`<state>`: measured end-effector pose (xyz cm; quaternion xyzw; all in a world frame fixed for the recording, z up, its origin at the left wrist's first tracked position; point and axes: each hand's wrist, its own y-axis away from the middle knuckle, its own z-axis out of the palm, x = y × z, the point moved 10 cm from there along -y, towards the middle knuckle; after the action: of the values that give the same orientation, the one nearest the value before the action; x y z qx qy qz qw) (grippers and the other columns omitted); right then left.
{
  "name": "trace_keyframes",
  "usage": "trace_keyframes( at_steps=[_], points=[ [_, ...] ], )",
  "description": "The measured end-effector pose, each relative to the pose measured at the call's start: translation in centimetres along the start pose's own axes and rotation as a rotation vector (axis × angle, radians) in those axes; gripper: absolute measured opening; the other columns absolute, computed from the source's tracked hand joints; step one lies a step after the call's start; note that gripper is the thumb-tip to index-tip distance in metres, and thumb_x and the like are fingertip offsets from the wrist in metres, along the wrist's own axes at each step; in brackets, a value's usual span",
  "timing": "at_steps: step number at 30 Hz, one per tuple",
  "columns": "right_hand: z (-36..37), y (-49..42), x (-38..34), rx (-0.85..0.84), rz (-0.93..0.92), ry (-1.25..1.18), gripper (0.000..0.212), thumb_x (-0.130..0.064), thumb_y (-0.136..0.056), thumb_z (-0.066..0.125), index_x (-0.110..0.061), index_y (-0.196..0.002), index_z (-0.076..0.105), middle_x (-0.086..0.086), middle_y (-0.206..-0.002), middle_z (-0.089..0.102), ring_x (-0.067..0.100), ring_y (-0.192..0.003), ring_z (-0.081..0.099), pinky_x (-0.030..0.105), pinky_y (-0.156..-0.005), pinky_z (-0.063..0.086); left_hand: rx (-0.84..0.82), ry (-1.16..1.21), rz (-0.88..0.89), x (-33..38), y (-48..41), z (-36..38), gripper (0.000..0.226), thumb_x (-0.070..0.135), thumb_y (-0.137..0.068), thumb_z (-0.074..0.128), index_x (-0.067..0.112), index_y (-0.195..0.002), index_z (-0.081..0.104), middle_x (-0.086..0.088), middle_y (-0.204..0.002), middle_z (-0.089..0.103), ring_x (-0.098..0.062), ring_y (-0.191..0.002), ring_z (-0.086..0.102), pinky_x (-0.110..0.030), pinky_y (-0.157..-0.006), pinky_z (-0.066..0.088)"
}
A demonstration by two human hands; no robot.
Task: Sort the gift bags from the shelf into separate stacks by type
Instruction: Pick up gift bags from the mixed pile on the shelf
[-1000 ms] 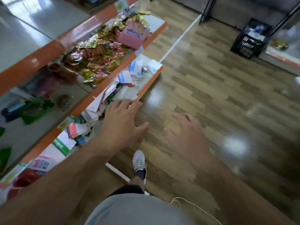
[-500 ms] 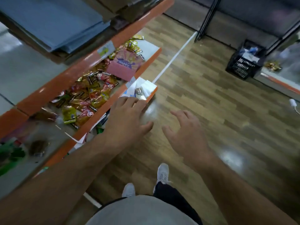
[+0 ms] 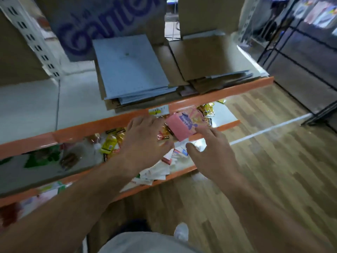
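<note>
Grey-blue gift bags [image 3: 131, 68] lie stacked flat on the upper shelf [image 3: 228, 94], just beside flat brown paper bags [image 3: 206, 57]. Your left hand [image 3: 145, 141] and right hand [image 3: 209, 152] hover lower, before the snack shelf, fingers relaxed and loosely spread, near a pink box [image 3: 184, 125].

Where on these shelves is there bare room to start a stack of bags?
The top shelf is bare white left of the blue-grey flat bags. A smaller bare patch lies at the right end of the middle shelf, beyond the pink box. Crowded: snack packets fill the rest of it, and paper packs cover the lower shelf.
</note>
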<state>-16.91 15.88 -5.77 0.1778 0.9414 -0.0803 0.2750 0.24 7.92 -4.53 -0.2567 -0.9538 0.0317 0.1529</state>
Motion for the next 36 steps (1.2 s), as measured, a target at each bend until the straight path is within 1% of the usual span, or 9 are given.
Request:
trace_keyframes(
  at_steps=[4, 7, 14, 21, 26, 29, 31, 33, 36],
  points=[
    [-0.5, -5.0, -2.3, -0.051, -0.114, -0.001, 0.054, -0.050, -0.085, 0.062, -0.034, -0.136, 0.053, -0.005, -0.135, 0.054, 0.023, -0.125, 0.048, 0.043, -0.103, 0.044, 0.109, -0.005, -0.130, -1.6, -2.2, -2.6, 0.060, 0.060, -0.082, 0.062, 0.025, -0.131, 0.058, 0.001, -0.126, 0.061, -0.027, -0.121, 0.046, -0.042, -0.107, 0.035],
    [-0.1, -8.3, -4.3, -0.077, -0.166, -0.008, 0.058, -0.060, -0.081, 0.054, -0.040, -0.135, 0.050, -0.010, -0.139, 0.051, 0.022, -0.127, 0.049, 0.048, -0.103, 0.046, 0.170, -0.033, -0.195, -3.4, -3.8, -3.9, 0.064, 0.063, -0.080, 0.054, 0.021, -0.128, 0.059, -0.002, -0.126, 0.062, -0.029, -0.122, 0.048, -0.043, -0.106, 0.038],
    [1.7, -15.4, -9.0, -0.095, -0.285, -0.011, 0.051, -0.047, -0.088, 0.062, -0.031, -0.136, 0.056, -0.003, -0.135, 0.057, 0.022, -0.122, 0.055, 0.032, -0.094, 0.047, 0.250, -0.011, -0.280, -8.4, -7.7, -5.7, 0.073, 0.066, -0.079, 0.049, 0.022, -0.136, 0.057, 0.000, -0.129, 0.061, -0.029, -0.126, 0.046, -0.044, -0.105, 0.041],
    [3.4, -21.6, -12.2, -0.133, -0.286, -0.018, 0.054, -0.051, -0.090, 0.059, -0.028, -0.139, 0.051, -0.001, -0.133, 0.057, 0.021, -0.115, 0.056, 0.037, -0.087, 0.052, 0.173, 0.045, -0.397, -13.4, -11.5, -6.0, 0.077, 0.061, -0.087, 0.062, 0.025, -0.150, 0.037, -0.005, -0.151, 0.041, -0.027, -0.139, 0.031, -0.042, -0.107, 0.040],
    [5.0, -24.6, -12.8, -0.218, -0.204, -0.058, 0.046, -0.051, -0.091, 0.064, -0.023, -0.125, 0.055, -0.006, -0.110, 0.062, 0.011, -0.088, 0.060, 0.032, -0.070, 0.052, 0.124, 0.181, -0.629, -17.8, -12.3, -5.2, 0.079, 0.051, -0.087, 0.067, 0.016, -0.149, 0.033, -0.011, -0.143, 0.046, -0.030, -0.129, 0.043, -0.042, -0.101, 0.045],
    [6.8, -25.7, -11.8, -0.342, -0.081, -0.240, 0.034, -0.042, -0.085, 0.076, -0.030, -0.102, 0.048, -0.008, -0.096, 0.067, 0.013, -0.081, 0.070, 0.039, -0.072, 0.062, 0.124, 0.340, -0.700, -19.2, -12.8, -5.0, 0.065, 0.042, -0.089, 0.067, 0.016, -0.143, 0.042, -0.008, -0.131, 0.057, -0.025, -0.110, 0.057, -0.037, -0.082, 0.058],
    [7.5, -26.5, -11.5, -0.392, -0.046, -0.299, 0.030, -0.032, -0.084, 0.080, -0.030, -0.089, 0.050, -0.011, -0.089, 0.064, 0.012, -0.080, 0.069, 0.033, -0.067, 0.061, 0.160, 0.438, -0.734, -19.4, -13.0, -5.6, 0.054, 0.034, -0.092, 0.067, 0.014, -0.139, 0.047, -0.007, -0.125, 0.061, -0.019, -0.097, 0.059, -0.023, -0.062, 0.052],
    [7.7, -27.2, -11.2, -0.430, -0.017, -0.402, 0.026, -0.023, -0.084, 0.080, -0.029, -0.082, 0.055, -0.011, -0.085, 0.063, 0.010, -0.078, 0.066, 0.026, -0.061, 0.056, 0.191, 0.473, -0.782, -19.5, -13.1, -6.2, 0.051, 0.033, -0.093, 0.067, 0.012, -0.137, 0.050, -0.008, -0.124, 0.063, -0.018, -0.092, 0.058, -0.019, -0.055, 0.044],
    [8.2, -28.1, -10.0, -0.501, 0.107, -0.630, 0.011, -0.017, -0.087, 0.077, -0.016, -0.089, 0.065, 0.003, -0.094, 0.070, 0.022, -0.085, 0.070, 0.043, -0.073, 0.062, 0.278, 0.581, -0.954, -19.8, -12.1, -6.9, 0.040, 0.028, -0.094, 0.064, 0.008, -0.128, 0.057, -0.007, -0.112, 0.061, -0.019, -0.087, 0.058, -0.021, -0.043, 0.043]
  ],
)
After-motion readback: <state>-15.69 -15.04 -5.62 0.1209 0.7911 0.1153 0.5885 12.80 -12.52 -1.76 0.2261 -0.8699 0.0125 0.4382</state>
